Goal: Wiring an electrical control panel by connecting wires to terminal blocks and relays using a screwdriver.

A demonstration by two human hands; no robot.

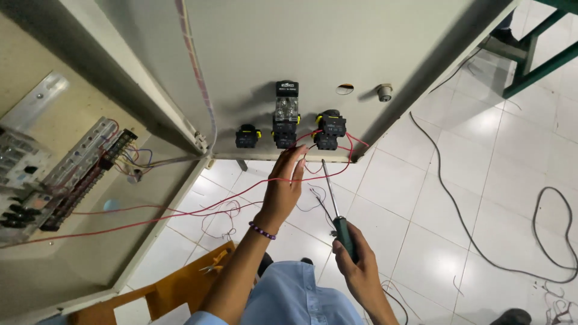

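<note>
Pinching a red wire [313, 137] at the black contact block [326, 142] on the cabinet door [313, 42], the left hand [283, 189] should stay steady while the right hand [355, 265], closed around a green-handled screwdriver [335, 204], guides its tip squarely onto the terminal.

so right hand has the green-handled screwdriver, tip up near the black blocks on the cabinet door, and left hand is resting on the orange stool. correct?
Not quite. The head view shows the left hand raised to the red wires at the black blocks on the cabinet door, not on the orange stool. The rest holds: the right hand grips the green-handled screwdriver, tip up.
</note>
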